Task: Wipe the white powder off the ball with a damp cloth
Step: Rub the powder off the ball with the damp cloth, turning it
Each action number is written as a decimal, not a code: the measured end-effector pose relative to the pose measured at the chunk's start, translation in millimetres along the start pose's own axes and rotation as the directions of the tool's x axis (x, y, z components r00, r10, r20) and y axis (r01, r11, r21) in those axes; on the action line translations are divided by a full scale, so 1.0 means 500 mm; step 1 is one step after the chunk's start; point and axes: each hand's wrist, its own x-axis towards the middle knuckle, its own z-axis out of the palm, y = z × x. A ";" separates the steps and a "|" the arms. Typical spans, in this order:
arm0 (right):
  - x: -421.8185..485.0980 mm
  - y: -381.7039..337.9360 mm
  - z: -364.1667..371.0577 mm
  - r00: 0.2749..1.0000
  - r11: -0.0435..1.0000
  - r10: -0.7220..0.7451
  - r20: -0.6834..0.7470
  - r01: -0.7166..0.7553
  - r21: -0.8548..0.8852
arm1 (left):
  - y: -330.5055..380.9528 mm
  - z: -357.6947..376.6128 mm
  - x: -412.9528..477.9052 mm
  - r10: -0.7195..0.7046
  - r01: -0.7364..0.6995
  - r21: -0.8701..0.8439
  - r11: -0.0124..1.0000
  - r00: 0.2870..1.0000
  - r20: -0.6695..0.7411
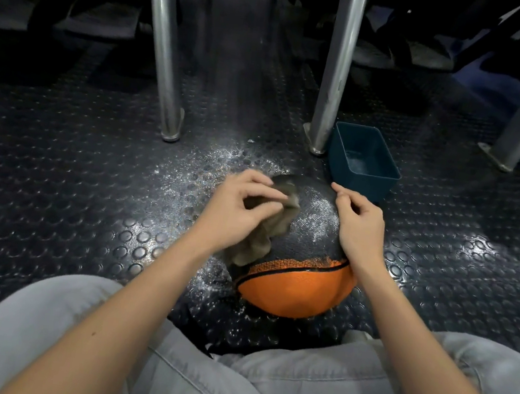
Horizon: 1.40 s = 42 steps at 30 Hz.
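A black and orange ball (306,233) sits on the studded floor between my knees. White powder dusts its black top, mostly towards the right side. My left hand (238,210) grips a crumpled grey-brown cloth (268,229) and holds it against the ball's upper left. The cloth hangs down from that hand over the ball's left flank. My right hand (358,226) rests on the ball's right side, fingers curved over its surface, steadying it.
A blue plastic tub (365,163) stands just beyond the ball to the right. Two metal legs (167,58) (335,76) rise from the floor behind the ball. White powder is scattered on the dark floor (189,183) around the ball.
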 end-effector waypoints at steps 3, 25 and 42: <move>0.003 -0.002 0.000 1.000 1.000 0.007 0.014 -0.008 0.020 | -0.003 0.000 0.011 0.058 -0.059 0.057 0.997 0.998 0.023; -0.003 0.000 0.000 1.000 0.995 -0.012 -0.021 0.014 0.100 | -0.040 -0.012 0.024 -0.324 0.305 -0.123 0.944 0.928 -0.185; -0.018 0.015 -0.008 0.997 0.986 -0.064 -0.040 0.069 0.154 | -0.029 -0.007 0.039 -0.443 0.411 -0.210 0.887 0.886 -0.138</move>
